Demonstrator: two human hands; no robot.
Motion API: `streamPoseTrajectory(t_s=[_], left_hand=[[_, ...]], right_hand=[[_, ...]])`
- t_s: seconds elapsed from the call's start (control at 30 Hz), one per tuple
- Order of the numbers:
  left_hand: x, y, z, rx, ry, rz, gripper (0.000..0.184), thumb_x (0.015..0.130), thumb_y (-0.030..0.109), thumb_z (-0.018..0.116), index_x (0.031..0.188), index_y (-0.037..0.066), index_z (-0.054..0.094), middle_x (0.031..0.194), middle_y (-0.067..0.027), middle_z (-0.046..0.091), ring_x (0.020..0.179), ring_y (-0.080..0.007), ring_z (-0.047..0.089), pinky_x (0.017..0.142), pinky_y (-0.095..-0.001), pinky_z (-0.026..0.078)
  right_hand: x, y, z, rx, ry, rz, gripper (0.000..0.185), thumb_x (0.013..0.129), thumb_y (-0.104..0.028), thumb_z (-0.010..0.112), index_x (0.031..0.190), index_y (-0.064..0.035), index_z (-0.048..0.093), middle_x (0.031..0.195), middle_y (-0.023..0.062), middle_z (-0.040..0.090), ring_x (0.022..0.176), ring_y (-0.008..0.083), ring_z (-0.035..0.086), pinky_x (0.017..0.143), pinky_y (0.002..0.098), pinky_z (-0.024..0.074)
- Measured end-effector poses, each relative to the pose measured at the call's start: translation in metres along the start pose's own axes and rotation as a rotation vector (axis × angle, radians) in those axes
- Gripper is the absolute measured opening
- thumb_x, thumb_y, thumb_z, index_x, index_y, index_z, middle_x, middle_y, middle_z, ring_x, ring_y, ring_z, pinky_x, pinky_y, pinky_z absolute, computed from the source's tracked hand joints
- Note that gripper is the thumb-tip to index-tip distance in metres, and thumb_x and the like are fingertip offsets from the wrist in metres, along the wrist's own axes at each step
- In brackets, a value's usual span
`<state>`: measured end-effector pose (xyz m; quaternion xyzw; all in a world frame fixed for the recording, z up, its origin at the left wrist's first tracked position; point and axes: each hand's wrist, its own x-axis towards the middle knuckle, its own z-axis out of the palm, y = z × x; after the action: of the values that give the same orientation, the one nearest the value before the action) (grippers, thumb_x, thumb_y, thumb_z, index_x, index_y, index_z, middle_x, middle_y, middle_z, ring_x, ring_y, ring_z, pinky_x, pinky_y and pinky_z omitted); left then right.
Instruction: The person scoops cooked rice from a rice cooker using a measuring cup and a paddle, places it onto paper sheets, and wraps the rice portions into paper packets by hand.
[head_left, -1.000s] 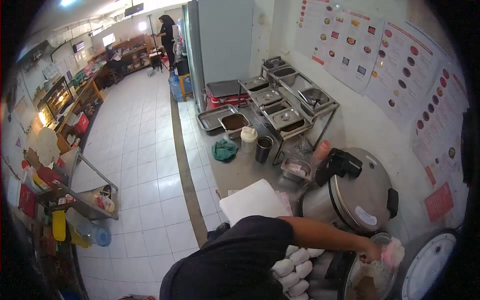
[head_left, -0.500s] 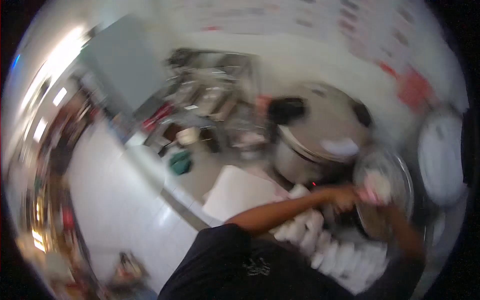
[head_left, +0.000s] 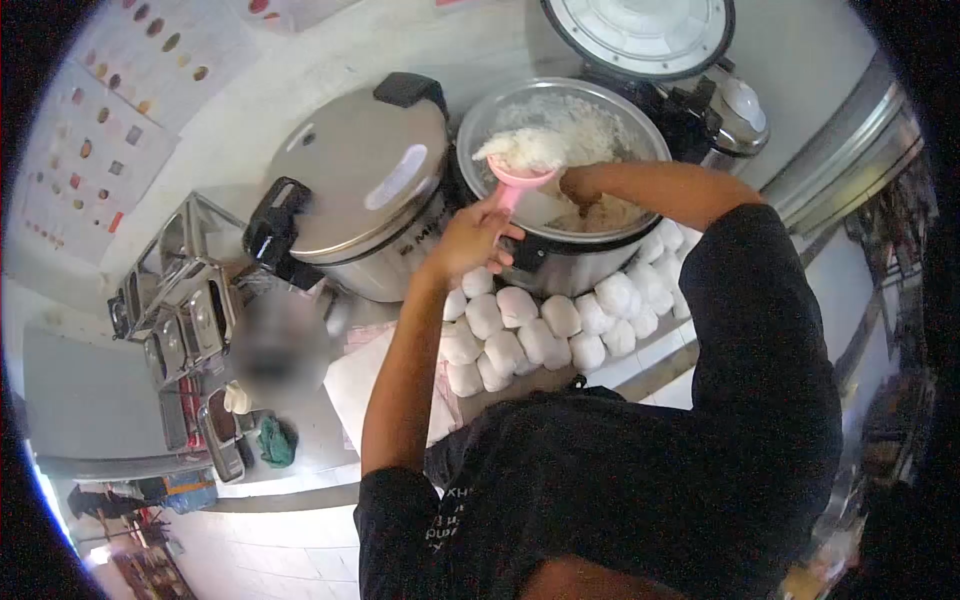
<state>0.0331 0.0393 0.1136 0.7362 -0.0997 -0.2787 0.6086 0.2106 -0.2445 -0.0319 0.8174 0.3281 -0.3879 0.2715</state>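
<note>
My left hand [head_left: 474,240] is closed around the handle of a pink scoop [head_left: 519,180], held over the near left rim of an open rice cooker [head_left: 562,262]. White rice [head_left: 530,149] is heaped in the scoop. Inside the cooker's metal pot, my right hand [head_left: 582,192] reaches down by the rice with its fingers curled. What it holds, if anything, I cannot make out. More rice [head_left: 590,122] clings to the pot's far wall. Just in front of the cooker lie several rounded white wrapped bundles [head_left: 561,316] in rows.
A second rice cooker [head_left: 350,170] stands lidded on the left. The open cooker's raised lid [head_left: 640,30] is behind it. White paper sheets [head_left: 365,385], a green cloth [head_left: 276,441] and metal containers [head_left: 205,315] lie to the left. A smaller lidded pot [head_left: 738,118] stands back right.
My view has swung right toward the open cooker and is sharper. The pink scoop now shows heaped with rice in my left hand, and my right hand reaches into the pot.
</note>
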Motion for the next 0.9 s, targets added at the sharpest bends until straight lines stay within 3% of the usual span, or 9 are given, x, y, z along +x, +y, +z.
streamPoseTrajectory(t_s=[0.03,0.07,0.17,0.23,0.33,0.43,0.53,0.6,0.9], left_hand=[[-0.001,0.003,0.001,-0.006,0.0,-0.001,0.051,0.101,0.03,0.044,0.15,0.02,0.032,0.097,-0.0054,0.062,0.064,-0.0106,0.057,0.048,-0.0233,0.046],[-0.003,0.007,0.002,0.021,0.011,0.005,0.05,0.1,0.03,0.044,0.148,0.021,0.034,0.093,-0.0024,0.061,0.061,-0.0095,0.053,0.047,-0.0231,0.044],[0.0,0.005,-0.001,0.129,0.011,0.014,0.049,0.1,0.03,0.044,0.147,0.021,0.037,0.086,0.0013,0.056,0.058,-0.0074,0.048,0.046,-0.0214,0.04],[-0.002,0.011,0.001,0.08,0.009,-0.032,0.049,0.098,0.029,0.046,0.146,0.023,0.039,0.078,0.0034,0.05,0.055,-0.0055,0.043,0.045,-0.0202,0.036],[0.001,0.01,-0.006,0.051,0.011,-0.071,0.05,0.096,0.026,0.048,0.145,0.025,0.041,0.072,0.0038,0.048,0.052,-0.005,0.042,0.042,-0.0205,0.035],[0.002,0.011,-0.01,-0.021,-0.027,-0.07,0.049,0.095,0.026,0.05,0.144,0.024,0.044,0.069,0.0046,0.048,0.052,-0.0049,0.042,0.042,-0.02,0.034],[0.01,0.003,-0.014,0.01,-0.019,-0.048,0.046,0.094,0.025,0.051,0.14,0.022,0.049,0.069,0.0041,0.049,0.05,-0.0051,0.042,0.041,-0.0203,0.033],[0.007,0.008,-0.01,-0.014,0.013,-0.052,0.046,0.093,0.024,0.053,0.139,0.019,0.052,0.067,0.0026,0.049,0.05,-0.0055,0.042,0.041,-0.0212,0.033],[0.035,-0.007,-0.01,0.322,-0.042,0.148,0.031,0.094,0.025,0.048,0.114,0.009,0.064,0.075,-0.0028,0.056,0.064,-0.0117,0.052,0.053,-0.028,0.043]], right_hand=[[-0.007,-0.005,-0.011,-0.055,-0.031,-0.027,0.046,0.083,-0.045,0.067,0.063,-0.0028,0.07,0.066,0.008,0.069,0.068,0.0231,0.067,0.067,0.0388,0.0526],[-0.015,-0.012,-0.018,-0.11,0.077,-0.004,0.032,0.072,-0.027,0.079,0.082,0.0024,0.07,0.084,0.0138,0.071,0.071,0.0258,0.068,0.065,0.042,0.0542],[-0.009,0.006,-0.019,0.339,-0.043,0.133,0.039,0.075,-0.014,0.071,0.109,0.0038,0.064,0.099,0.0164,0.07,0.078,0.0267,0.068,0.063,0.0442,0.054],[-0.079,-0.02,-0.045,0.388,-0.041,0.208,0.061,0.08,-0.02,0.065,0.131,0.005,0.042,0.119,0.0213,0.059,0.085,0.0281,0.068,0.067,0.0415,0.0553],[-0.106,0.005,-0.031,0.505,0.117,0.289,0.078,0.08,-0.017,0.065,0.144,0.0033,0.026,0.114,0.0233,0.062,0.089,0.0281,0.068,0.066,0.0435,0.0545],[-0.186,0.0,-0.048,0.458,0.289,0.376,0.065,0.086,-0.022,0.058,0.139,0.0065,0.034,0.123,0.0266,0.057,0.092,0.0356,0.065,0.073,0.0445,0.0522],[-0.204,0.055,-0.001,0.692,0.723,0.227,0.045,0.091,-0.039,0.051,0.105,0.0033,0.061,0.094,0.0259,0.065,0.081,0.0384,0.065,0.074,0.0472,0.0498],[-0.261,0.004,-0.016,0.806,0.933,0.592,0.063,0.094,-0.051,0.04,0.078,0.0031,0.069,0.078,0.0253,0.067,0.081,0.0386,0.067,0.074,0.0485,0.0514],[-0.227,-0.093,-0.021,0.547,1.032,0.428,0.058,0.093,-0.042,0.043,0.072,0.0086,0.063,0.075,0.0318,0.06,0.077,0.0472,0.061,0.074,0.0496,0.0474]])
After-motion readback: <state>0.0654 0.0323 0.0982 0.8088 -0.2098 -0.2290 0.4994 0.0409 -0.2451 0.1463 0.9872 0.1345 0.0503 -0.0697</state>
